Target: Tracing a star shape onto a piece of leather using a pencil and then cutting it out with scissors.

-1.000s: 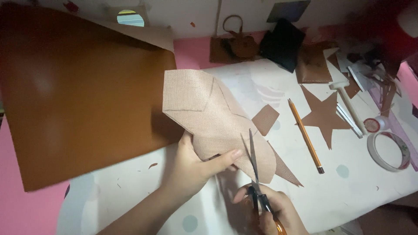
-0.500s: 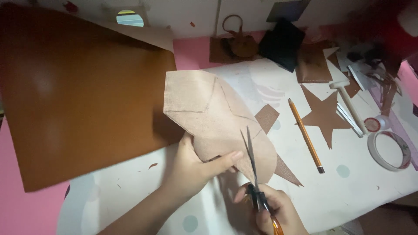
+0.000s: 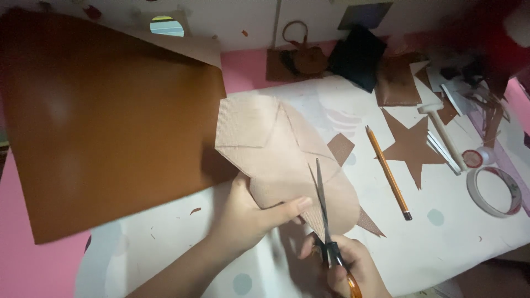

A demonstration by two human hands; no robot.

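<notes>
My left hand [image 3: 251,218] pinches the lower edge of a folded-over flap of brown leather sheet [image 3: 105,132], whose pale woven underside [image 3: 276,154] faces up with pencil lines drawn on it. My right hand [image 3: 348,267] grips orange-handled scissors [image 3: 326,221]. Their blades point away from me and lie across the pale flap, just to the right of my left thumb. The scissor handles are mostly hidden inside my fingers.
A pencil [image 3: 388,171], a brown leather star [image 3: 411,146], a small mallet [image 3: 441,132], tape rolls [image 3: 493,190] and leather scraps lie to the right on the white dotted mat [image 3: 441,243]. A black cloth [image 3: 361,58] and brown pouch [image 3: 301,60] sit at the back.
The scissors have slid slightly further up into the pale flap, and my left hand has shifted the flap a little. Everything else lies as before.
</notes>
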